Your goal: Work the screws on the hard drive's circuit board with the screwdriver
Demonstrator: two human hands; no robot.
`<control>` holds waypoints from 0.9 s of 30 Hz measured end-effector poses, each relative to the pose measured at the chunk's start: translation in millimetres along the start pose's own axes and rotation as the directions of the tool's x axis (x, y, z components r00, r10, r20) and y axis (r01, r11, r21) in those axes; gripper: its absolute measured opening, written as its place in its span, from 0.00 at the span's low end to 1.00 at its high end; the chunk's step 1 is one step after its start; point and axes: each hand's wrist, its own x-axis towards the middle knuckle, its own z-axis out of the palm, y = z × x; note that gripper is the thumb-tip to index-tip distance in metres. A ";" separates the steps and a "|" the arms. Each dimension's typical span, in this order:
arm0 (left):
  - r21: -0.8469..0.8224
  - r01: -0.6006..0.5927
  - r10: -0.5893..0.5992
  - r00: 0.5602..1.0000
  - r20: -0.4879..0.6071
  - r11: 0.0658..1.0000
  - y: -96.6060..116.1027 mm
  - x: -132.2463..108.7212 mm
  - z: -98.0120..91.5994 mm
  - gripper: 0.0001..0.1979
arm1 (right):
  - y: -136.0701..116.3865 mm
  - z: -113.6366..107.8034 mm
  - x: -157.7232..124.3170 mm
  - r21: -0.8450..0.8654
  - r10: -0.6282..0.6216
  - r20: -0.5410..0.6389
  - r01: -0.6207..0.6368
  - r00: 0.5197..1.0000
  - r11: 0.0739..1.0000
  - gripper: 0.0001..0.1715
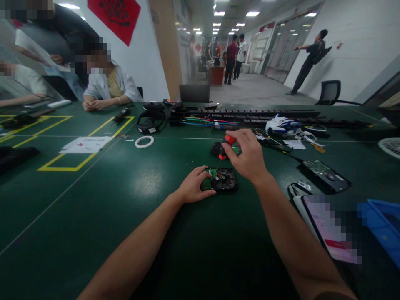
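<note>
Left hand (195, 186) grips the drive (221, 180) on the bench (93, 216); right hand (246, 156) holds a screwdriver (225, 146) upright over it.

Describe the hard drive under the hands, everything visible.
The hard drive is a small black rectangular unit lying flat on the green table, with a green circuit board showing on its left part and dark metal beside it. The left hand grips its left edge; the right hand holds a red-handled screwdriver nearly upright, tip down on it.

Red-handled screwdriver (225, 146), green circuit board (207, 182), dark-green table (125, 216).
</note>
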 end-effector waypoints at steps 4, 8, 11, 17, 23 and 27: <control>0.003 0.012 -0.012 1.000 0.006 1.000 -0.4 -0.1 0.2 0.35 | -0.1 0.6 0.8 0.038 0.009 0.017 -0.009 1.000 0.999 0.19; 0.003 0.023 -0.023 1.000 0.018 1.000 -0.3 -0.4 0.1 0.35 | 5.7 2.9 0.5 0.085 0.040 -0.009 -0.039 0.999 0.996 0.17; 0.002 0.020 -0.020 1.000 0.007 1.000 0.0 -0.6 0.6 0.35 | 6.9 2.8 -0.2 0.086 0.023 0.000 -0.023 1.000 0.996 0.18; 0.025 -0.003 0.003 1.000 0.013 1.000 0.7 -0.9 0.7 0.34 | 4.0 5.4 -2.4 0.054 -0.013 0.040 0.011 0.999 0.998 0.25; 0.050 -0.004 0.003 1.000 0.019 0.999 0.9 -0.8 0.0 0.33 | 7.9 9.0 -2.1 0.095 -0.008 0.017 0.006 1.000 0.995 0.18; 0.055 0.013 -0.014 1.000 0.019 0.998 1.0 -0.3 1.2 0.34 | 11.4 8.9 -1.4 0.119 -0.018 0.012 0.016 1.000 0.993 0.19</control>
